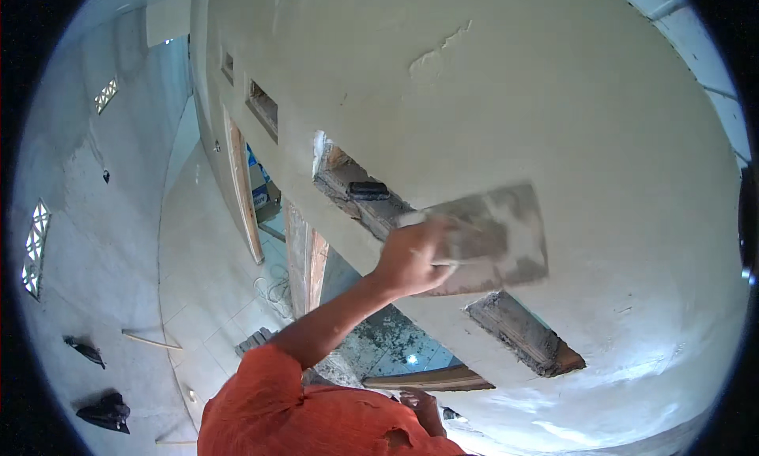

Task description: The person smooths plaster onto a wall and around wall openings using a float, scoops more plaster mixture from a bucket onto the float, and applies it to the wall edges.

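Observation:
My left hand (pixel 417 254), closed and blurred by motion, grips a plastering trowel (pixel 506 235). The trowel's wide rectangular blade is blotched with grey and lies against or very near the smooth beige plastered wall (pixel 569 124). Its blade and my hand cover part of a rough recess in the wall. Inside the recess's upper part rests a black oblong object (pixel 368 190). My right hand (pixel 423 406) shows only in part beside the red shirt, low in the picture; its fingers are too dark and hidden to read.
Another rough recess (pixel 526 333) lies below the trowel. Smaller recesses, one a box-shaped hole (pixel 262 108), sit farther left. A wooden door frame (pixel 243 191) borders an opening. Dark bundles (pixel 105 412) and a thin strip (pixel 150 339) lie at the left.

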A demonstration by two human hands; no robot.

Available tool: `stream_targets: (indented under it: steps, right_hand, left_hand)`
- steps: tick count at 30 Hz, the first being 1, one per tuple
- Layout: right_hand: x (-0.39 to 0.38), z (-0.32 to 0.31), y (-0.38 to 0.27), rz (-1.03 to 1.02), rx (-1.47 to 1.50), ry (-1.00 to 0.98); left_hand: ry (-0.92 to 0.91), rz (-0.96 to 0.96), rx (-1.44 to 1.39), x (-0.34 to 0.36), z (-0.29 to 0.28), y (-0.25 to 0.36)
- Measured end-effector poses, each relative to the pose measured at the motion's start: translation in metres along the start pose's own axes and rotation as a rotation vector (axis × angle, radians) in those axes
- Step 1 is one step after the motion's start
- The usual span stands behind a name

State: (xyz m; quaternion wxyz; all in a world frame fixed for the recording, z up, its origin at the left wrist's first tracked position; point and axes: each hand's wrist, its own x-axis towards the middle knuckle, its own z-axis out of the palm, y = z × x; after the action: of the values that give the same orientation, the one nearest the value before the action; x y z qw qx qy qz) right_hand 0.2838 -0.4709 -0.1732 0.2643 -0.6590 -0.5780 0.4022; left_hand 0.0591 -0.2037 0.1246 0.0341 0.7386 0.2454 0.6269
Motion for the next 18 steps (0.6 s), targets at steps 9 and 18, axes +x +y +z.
stream_targets:
  steps: [9, 18]
  right_hand:
    - [0.027, -0.012, -0.035, -0.133, -0.166, 0.083]
    - [-0.007, 0.000, -0.010, -0.034, 0.013, 0.082]
  left_hand:
    - [0.693, -0.675, -0.659, 0.048, -0.055, -0.120]
    - [0.226, -0.225, 0.056, 0.159, -0.038, -0.003]
